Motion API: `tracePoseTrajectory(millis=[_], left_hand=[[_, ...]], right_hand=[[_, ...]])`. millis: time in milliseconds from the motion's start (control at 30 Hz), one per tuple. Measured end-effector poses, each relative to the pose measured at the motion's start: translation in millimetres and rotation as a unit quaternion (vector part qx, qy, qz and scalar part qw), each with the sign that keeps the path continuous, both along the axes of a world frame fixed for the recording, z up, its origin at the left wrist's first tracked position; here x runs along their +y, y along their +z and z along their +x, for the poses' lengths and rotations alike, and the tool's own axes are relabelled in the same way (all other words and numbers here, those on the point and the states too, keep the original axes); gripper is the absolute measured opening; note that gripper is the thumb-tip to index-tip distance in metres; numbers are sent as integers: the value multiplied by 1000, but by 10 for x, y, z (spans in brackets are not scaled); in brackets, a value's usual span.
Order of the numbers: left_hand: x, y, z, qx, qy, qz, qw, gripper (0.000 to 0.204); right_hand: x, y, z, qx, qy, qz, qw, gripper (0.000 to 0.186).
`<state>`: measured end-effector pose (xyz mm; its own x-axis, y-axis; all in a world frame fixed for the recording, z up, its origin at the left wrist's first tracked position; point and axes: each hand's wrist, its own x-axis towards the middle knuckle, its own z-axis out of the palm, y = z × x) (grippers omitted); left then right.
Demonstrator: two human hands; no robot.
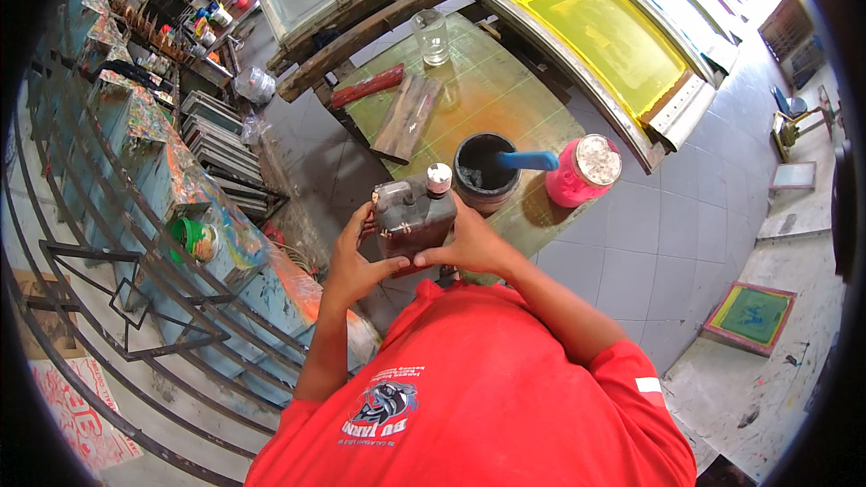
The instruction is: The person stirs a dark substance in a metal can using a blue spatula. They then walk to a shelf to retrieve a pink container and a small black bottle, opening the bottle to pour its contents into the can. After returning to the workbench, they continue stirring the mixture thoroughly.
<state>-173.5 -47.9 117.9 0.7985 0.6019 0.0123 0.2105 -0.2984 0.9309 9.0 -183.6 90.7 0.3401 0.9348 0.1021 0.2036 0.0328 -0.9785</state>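
Grasping a dark jerrycan (424, 218) from both sides with left grip (354, 252) and right grip (475, 239), at the near edge of the greenish desk (538, 122). Likely stiff, smooth plastic, sturdy, perhaps slick; hard to tell how full, hence how heavy. Best held by boxy, pale-scuffed flanks, below the round white cap (438, 177).

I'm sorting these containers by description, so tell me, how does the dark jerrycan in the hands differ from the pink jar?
The dark jerrycan is boxy; the pink jar is rounded.
The jerrycan has a small white cap set to one side, while the jar has a broad whitish top.
The jerrycan is held between the left hand and right hand; the jar stands untouched on the table.
Both are containers with pale tops.
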Motion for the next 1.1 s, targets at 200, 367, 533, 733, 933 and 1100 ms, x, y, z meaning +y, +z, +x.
tracePoseTrajectory(millis=[200,367,533,733,933,1100], left_hand=[[138,69,-174,54,4,101,993,89],[167,403,-138,109,-37,134,984,94],[185,584,-90,117,-67,189,973,90],[282,827,38,156,-106,166,968,92],[237,647,-127,129,-121,179,968,94],[-29,191,-308,17,-75,239,968,91]], right_hand=[[-92,630,155,-84,-100,3,991,60],[-1,683,288,-233,-75,-47,968,37],[-21,613,361,-226,-66,60,970,28],[-79,639,472,-220,-51,116,967,26],[-70,799,284,-281,-70,25,957,27],[3,809,141,-400,-65,46,913,25]])
